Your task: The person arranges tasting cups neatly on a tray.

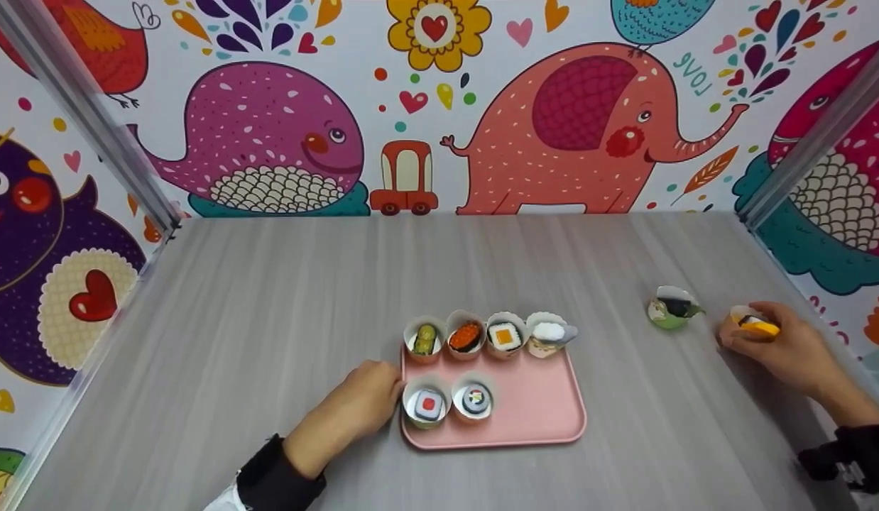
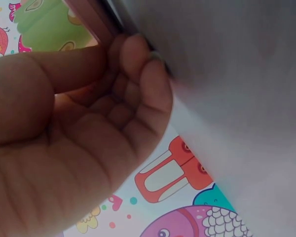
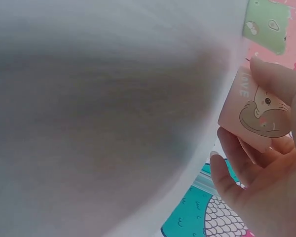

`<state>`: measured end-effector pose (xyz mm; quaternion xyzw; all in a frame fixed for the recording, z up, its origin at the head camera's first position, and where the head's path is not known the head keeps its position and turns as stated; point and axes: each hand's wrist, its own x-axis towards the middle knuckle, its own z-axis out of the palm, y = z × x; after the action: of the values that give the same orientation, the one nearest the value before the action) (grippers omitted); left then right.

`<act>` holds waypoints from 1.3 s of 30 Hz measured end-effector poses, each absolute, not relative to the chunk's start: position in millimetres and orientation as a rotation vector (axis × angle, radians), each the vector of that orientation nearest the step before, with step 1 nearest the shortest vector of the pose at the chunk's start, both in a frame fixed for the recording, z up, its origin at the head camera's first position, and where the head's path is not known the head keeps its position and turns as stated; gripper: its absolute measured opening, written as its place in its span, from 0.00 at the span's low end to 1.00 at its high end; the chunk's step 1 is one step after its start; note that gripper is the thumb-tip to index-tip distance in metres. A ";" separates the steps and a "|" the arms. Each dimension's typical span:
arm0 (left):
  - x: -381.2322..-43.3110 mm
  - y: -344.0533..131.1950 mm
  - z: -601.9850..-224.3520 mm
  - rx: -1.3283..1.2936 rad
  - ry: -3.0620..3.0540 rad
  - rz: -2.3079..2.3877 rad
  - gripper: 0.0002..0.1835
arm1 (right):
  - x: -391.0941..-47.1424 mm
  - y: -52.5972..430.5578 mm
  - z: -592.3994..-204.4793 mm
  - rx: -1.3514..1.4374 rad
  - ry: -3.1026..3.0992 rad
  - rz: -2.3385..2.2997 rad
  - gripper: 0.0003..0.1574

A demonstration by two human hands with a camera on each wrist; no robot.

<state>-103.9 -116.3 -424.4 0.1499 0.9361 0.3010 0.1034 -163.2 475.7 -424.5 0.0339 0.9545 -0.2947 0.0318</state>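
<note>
On the right, my right hand grips a pink paper cup between thumb and fingers. A toy sushi piece with a yellow top sits in that cup. My left hand holds the left edge of a pink tray, its fingers curled at the rim. Along the tray's back edge stands a row of several paper cups with toy sushi, among them an orange-topped piece. Two more cups stand at the front left, with a red-centred piece and a round roll.
A green paper cup with a dark toy sushi piece stands on the grey table, just left of my right hand. Printed cartoon walls close off the back and sides, with metal posts in the corners.
</note>
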 end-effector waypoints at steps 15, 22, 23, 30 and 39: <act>-103.4 -116.8 -427.1 0.476 2.792 0.883 0.17 | -153.0 449.0 -403.9 0.184 3.066 -0.843 0.56; -102.8 -116.9 -426.5 0.487 2.805 0.877 0.16 | -145.7 427.2 -393.8 0.055 3.172 -0.802 0.50; -102.8 -116.9 -426.5 0.488 2.804 0.879 0.16 | -144.4 423.9 -392.2 0.033 3.182 -0.798 0.49; -102.8 -117.1 -426.8 0.483 2.798 0.887 0.15 | -134.8 399.0 -379.7 -0.094 3.165 -0.821 0.50; -103.7 -116.9 -426.2 0.495 2.795 0.890 0.16 | -124.2 367.5 -375.0 -0.354 3.209 -0.844 0.45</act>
<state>-103.7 -116.9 -426.2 0.1659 0.9363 0.2981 0.0831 -124.2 367.5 -375.0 -0.1056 0.9571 -0.2517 -0.0976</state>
